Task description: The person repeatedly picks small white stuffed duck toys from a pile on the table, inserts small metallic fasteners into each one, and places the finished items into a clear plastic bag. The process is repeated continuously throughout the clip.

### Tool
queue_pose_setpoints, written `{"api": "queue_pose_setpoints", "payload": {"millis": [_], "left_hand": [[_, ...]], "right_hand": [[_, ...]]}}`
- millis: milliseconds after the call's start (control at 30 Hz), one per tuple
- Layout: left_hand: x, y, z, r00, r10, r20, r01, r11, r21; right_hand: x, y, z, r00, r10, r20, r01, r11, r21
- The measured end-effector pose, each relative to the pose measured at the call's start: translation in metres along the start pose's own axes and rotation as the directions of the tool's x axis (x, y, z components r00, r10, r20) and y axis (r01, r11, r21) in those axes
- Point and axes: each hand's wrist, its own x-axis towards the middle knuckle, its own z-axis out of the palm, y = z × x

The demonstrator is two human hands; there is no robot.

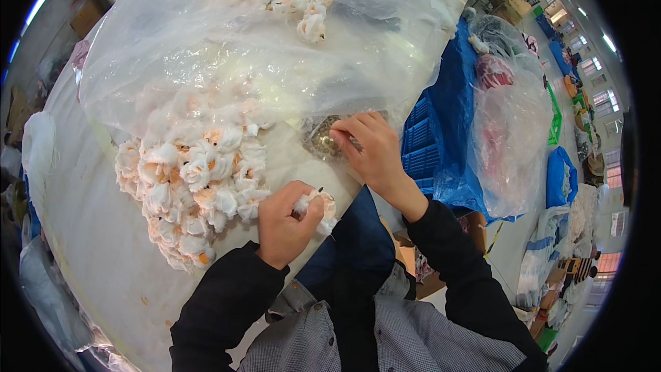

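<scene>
My left hand (284, 224) is closed around a small white and peach fabric flower (322, 208) at the near edge of the white table (96, 248). My right hand (368, 148) reaches into a small clear bag of tiny dark and metallic pieces (318, 136), fingers pinched together over them; whether it holds one I cannot tell. A heap of the same white and peach flowers (189, 186) lies just left of my left hand. Behind it stands a big clear plastic bag (248, 41) with more flowers inside.
A blue plastic crate (423, 145) covered with blue sheet sits right of the table. Beyond it stand a clear bag of red and white goods (513, 131) and other bags and piles on the floor. A cardboard box (86, 14) is at the far left.
</scene>
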Motion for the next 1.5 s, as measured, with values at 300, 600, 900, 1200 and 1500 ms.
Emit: {"api": "queue_pose_setpoints", "payload": {"millis": [300,600,900,1200,1500], "left_hand": [[-0.001,-0.007,0.001,0.998,0.056,-0.034,-0.057,0.998,-0.015],[0.000,-0.004,0.001,0.998,0.052,-0.020,-0.052,0.999,-0.015],[0.000,-0.003,0.000,0.999,0.051,-0.019,-0.052,0.999,-0.017],[0.000,0.000,0.000,0.999,0.046,0.005,-0.046,0.999,0.000],[0.001,0.004,0.000,0.999,0.045,-0.021,-0.044,0.999,0.024]], "right_hand": [[-0.004,-0.001,0.000,0.999,0.049,0.006,-0.049,0.999,0.019],[-0.005,-0.006,-0.003,0.998,0.063,0.028,-0.061,0.997,-0.042],[-0.006,-0.003,-0.002,0.999,-0.047,0.011,0.047,0.996,-0.071],[-0.007,-0.025,-0.018,0.991,0.041,0.129,-0.050,0.996,0.070],[-0.033,-0.055,-0.022,0.961,0.128,0.244,-0.203,0.928,0.313]]}}
